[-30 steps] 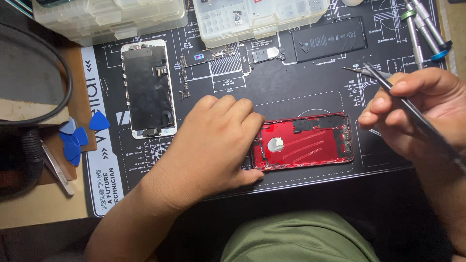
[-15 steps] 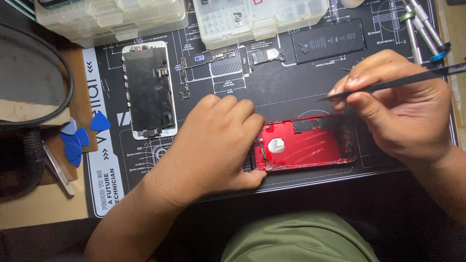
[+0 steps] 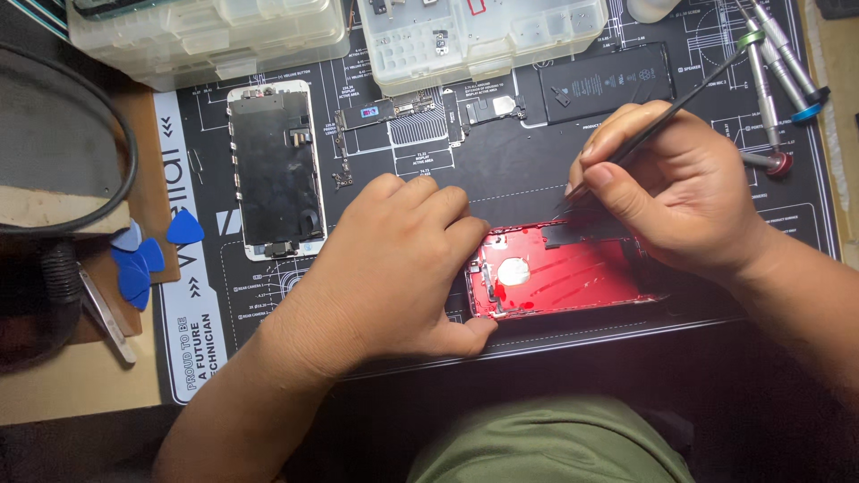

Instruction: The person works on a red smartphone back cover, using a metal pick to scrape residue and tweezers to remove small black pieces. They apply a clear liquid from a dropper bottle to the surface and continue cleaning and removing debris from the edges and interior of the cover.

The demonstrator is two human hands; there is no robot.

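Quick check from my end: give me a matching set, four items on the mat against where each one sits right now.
Items:
1. red phone housing
2. screen panel
3. black battery
4. blue picks

Places:
A. off the mat's left edge
B. upper part of the mat, beside the clear parts tray
C. between left hand and right hand
D. left part of the mat, upright

Pairs: 1-C, 2-D, 3-B, 4-A
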